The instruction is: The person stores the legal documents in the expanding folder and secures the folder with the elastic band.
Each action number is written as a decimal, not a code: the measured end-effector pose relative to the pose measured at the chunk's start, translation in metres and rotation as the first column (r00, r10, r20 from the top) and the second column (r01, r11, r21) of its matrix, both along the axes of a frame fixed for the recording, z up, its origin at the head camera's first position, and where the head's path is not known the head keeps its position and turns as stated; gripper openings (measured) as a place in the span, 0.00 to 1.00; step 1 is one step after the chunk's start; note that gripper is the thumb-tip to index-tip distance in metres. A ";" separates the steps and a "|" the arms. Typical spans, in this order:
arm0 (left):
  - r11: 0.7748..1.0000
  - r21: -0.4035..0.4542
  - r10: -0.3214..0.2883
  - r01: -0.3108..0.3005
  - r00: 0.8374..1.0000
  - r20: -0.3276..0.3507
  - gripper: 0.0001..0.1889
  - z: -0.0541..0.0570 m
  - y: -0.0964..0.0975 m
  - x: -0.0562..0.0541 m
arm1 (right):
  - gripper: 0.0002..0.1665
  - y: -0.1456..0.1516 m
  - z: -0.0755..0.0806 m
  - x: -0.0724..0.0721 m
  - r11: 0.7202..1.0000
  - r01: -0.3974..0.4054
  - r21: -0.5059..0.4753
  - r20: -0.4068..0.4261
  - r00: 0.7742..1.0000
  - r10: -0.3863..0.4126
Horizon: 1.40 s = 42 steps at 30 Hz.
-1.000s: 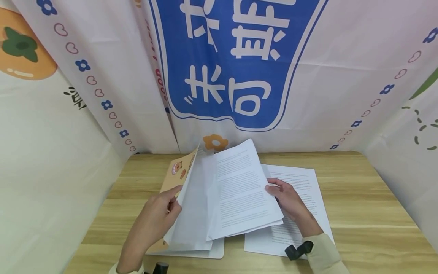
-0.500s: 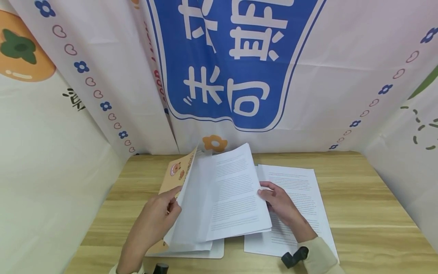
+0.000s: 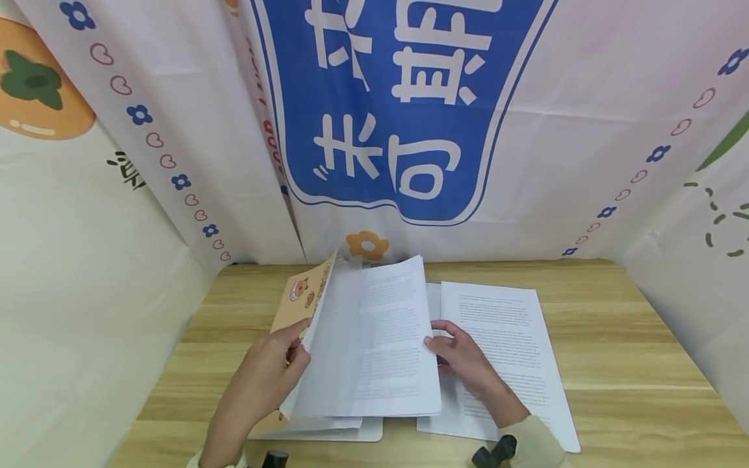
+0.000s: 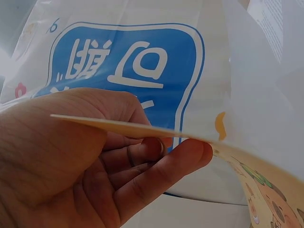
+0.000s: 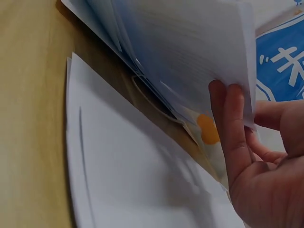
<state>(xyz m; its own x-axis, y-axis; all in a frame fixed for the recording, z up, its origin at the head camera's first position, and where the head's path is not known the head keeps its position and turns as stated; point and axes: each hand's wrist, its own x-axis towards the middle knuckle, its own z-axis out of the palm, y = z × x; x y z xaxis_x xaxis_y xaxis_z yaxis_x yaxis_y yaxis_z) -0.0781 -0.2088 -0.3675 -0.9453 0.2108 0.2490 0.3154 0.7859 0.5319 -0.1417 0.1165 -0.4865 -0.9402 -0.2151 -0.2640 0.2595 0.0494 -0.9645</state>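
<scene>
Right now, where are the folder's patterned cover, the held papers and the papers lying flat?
Patterned cover (image 3: 296, 300): head view, on its printed upper part.
Held papers (image 3: 400, 354): head view, printed face.
Lying papers (image 3: 508, 341): head view, printed face.

blue panel: 未来可期 | printed sheets: text too small | folder cover: lettering apparently too slanted

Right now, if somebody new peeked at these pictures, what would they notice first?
Probably the big blue panel with white characters, printed on the white cloth behind the wood-grained table. Next, the thin stack of white printed paper at the head view's middle, its right edge held by the right hand. Then the tan cover with cartoon pictures, tilted up at its left, pinched by the left hand.
</scene>
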 end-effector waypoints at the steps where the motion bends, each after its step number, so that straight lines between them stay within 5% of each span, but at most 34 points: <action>1: 1.000 -0.001 0.001 -0.001 1.000 0.001 0.23 0.000 0.000 0.000 | 0.28 -0.001 0.001 0.001 1.000 -0.009 -0.002 -0.002 1.000 0.009; 14: 1.000 -0.018 0.008 -0.008 1.000 -0.009 0.23 0.000 0.000 0.000 | 0.27 -0.022 -0.005 0.002 1.000 -0.031 -0.006 -0.032 0.999 0.031; 30: 1.000 -0.021 -0.010 0.009 0.999 -0.037 0.22 0.000 0.000 -0.002 | 0.29 -0.043 -0.009 0.000 0.982 -0.171 -0.085 -0.040 0.985 0.168; 42: 1.000 -0.010 -0.005 0.005 1.000 -0.012 0.23 -0.002 0.001 -0.001 | 0.29 -0.054 -0.016 0.004 0.982 -0.165 -0.093 -0.045 0.986 0.162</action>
<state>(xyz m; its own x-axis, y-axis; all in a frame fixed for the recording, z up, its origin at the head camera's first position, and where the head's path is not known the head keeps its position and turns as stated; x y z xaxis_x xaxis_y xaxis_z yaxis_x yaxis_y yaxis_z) -0.0788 -0.2075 -0.3692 -0.9411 0.2183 0.2582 0.3259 0.7892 0.5205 -0.1381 0.0621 -0.5025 -0.8991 -0.3895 -0.1998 0.2191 -0.0052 -0.9757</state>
